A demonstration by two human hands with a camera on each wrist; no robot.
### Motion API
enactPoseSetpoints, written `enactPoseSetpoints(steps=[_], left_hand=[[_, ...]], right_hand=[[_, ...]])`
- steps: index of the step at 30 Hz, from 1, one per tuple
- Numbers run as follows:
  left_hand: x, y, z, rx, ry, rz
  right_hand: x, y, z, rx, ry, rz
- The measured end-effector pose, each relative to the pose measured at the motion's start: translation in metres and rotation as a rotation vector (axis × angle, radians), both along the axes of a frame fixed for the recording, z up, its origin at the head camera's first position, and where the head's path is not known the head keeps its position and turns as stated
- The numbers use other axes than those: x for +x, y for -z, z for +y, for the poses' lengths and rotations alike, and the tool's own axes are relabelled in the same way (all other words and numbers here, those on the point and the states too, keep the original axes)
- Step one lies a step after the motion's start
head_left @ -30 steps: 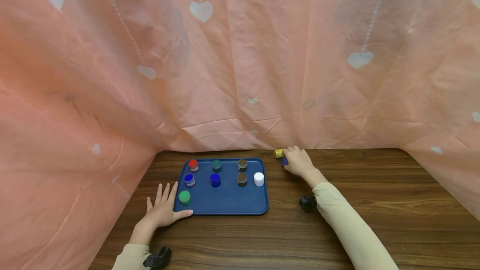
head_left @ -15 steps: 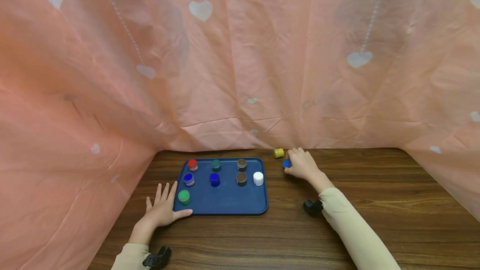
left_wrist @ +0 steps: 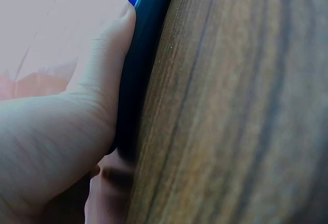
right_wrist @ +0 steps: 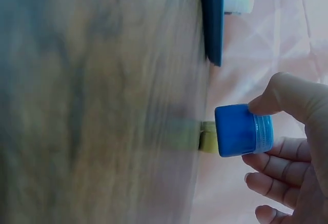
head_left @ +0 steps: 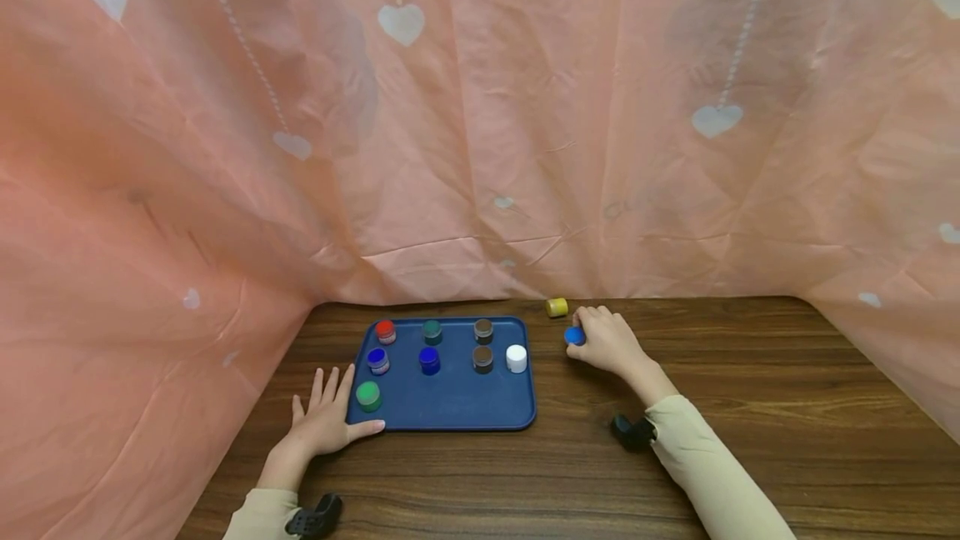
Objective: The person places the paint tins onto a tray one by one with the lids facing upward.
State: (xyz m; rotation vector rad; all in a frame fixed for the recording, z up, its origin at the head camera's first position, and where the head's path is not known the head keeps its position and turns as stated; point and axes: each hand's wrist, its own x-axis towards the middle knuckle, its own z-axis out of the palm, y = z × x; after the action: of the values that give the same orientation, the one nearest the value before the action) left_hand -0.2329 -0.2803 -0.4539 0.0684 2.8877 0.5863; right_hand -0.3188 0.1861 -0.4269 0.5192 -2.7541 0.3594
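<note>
Between thumb and fingers my right hand [head_left: 611,343] pinches a small blue paint jar [right_wrist: 237,130], to the right of the tray; in the right wrist view the jar appears just off the table. My left hand [head_left: 322,422] lies with spread fingers at the left front corner of the blue tray [head_left: 450,413], its thumb over the front rim. Nearest to it on the tray is a green jar [head_left: 368,395]. A yellow jar [head_left: 557,307] lies on its side behind the right hand, by the curtain.
Upright on the tray stand a red jar [head_left: 386,332], a teal jar [head_left: 432,332], two blue jars, two brown jars and a white jar [head_left: 516,358]. A pink curtain [head_left: 480,148] borders the wooden table [head_left: 750,407] behind and at the sides.
My right hand has drawn the blue jar away from the yellow one, slightly right and toward me, and turned it so its lid shows. The left hand stays put.
</note>
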Motion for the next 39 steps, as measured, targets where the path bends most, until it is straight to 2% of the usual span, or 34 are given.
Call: enactPoseSetpoints(steps=[5,15,19,24,31,39], left_hand=[[-0.001,0.002,0.0,-0.008,-0.002,0.005],[0.003,-0.005,0.0,0.001,-0.004,-0.014],[0.002,-0.002,-0.002,0.009,0.005,-0.01],[0.002,0.0,-0.001,0.017,0.01,-0.002],[0.003,-0.004,-0.001,0.04,0.009,-0.014],[-0.001,0.003,-0.002,0.017,0.006,0.015]], right_hand=[[0.008,-0.006,-0.003,-0.015,-0.004,0.039],[0.024,-0.017,-0.015,-0.017,-0.054,0.158],[0.032,-0.022,-0.021,-0.017,-0.08,0.201],[0.041,-0.027,-0.03,-0.003,-0.126,0.249],[0.051,-0.031,-0.047,-0.001,-0.203,0.317],[0.061,-0.028,-0.064,0.006,-0.279,0.336]])
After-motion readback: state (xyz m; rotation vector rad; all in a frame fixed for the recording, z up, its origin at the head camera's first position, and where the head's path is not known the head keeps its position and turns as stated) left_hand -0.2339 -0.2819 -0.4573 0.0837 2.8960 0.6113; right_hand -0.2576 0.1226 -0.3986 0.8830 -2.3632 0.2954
